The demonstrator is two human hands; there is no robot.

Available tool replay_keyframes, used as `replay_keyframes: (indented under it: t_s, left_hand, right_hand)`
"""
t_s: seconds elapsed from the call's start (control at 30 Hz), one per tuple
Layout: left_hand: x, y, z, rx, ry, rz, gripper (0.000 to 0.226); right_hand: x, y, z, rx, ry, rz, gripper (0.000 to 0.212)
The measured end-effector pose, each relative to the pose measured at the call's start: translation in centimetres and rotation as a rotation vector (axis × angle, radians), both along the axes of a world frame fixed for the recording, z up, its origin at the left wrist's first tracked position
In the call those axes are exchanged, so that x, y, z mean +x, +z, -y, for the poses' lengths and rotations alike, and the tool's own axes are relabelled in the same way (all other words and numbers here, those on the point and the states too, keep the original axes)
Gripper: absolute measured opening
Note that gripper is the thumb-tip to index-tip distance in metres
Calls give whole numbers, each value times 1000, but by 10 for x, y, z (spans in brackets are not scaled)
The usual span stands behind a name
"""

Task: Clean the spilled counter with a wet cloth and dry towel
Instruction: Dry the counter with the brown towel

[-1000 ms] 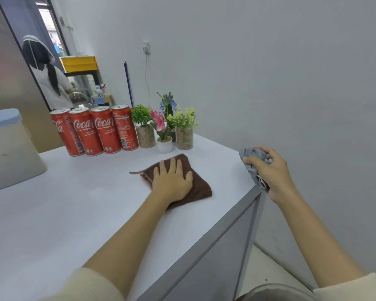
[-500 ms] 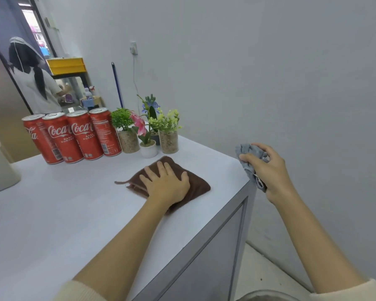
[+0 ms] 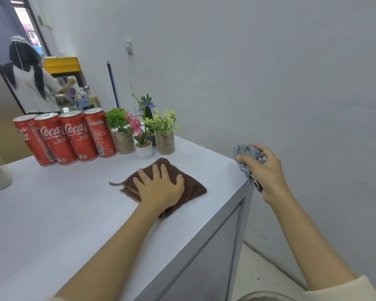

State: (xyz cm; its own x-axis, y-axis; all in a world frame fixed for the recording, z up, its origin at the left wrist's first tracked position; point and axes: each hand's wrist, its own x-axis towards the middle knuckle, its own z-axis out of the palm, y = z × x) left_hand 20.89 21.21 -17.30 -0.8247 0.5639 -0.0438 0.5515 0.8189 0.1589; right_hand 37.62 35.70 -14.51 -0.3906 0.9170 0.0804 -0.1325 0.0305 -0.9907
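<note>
On the white counter (image 3: 52,213), seen from the head camera, the left hand (image 3: 160,190) lies flat with fingers spread, pressing down on a folded brown towel (image 3: 191,185) near the counter's right edge. Off that edge, the right hand (image 3: 263,170) hangs in the air with fingers curled round a bunched grey cloth (image 3: 243,152) — clear of the surface. Behind the towel stand four red cola cans (image 3: 74,137) in a row and, just beside them, small potted plants (image 3: 143,131).
</note>
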Motion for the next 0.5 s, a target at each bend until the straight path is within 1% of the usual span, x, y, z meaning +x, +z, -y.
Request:
replay_keyframes:
  t_s: [0.07, 0.17, 0.23, 0.3, 0.37, 0.5]
  left_hand:
    - [8, 3, -27, 8, -31, 9, 71]
    - [35, 1, -52, 37, -239, 7, 66]
    - [52, 1, -43, 49, -394, 16, 65]
    - [59, -2, -21, 55, -464, 24, 66]
    - [53, -5, 7, 51, -401, -7, 68]
    - [25, -4, 54, -8, -140, -40, 72]
  right_hand:
    - [2, -3, 0, -2, -22, 7, 41]
    - [-5, -4, 4, -12, -47, 1, 40]
    - [-16, -2, 9, -7, -41, -10, 39]
    - [-26, -1, 11, 42, -18, 18, 35]
    - [-35, -2, 15, 94, 25, 41, 33]
    - [-45, -13, 27, 211, 101, 120, 36]
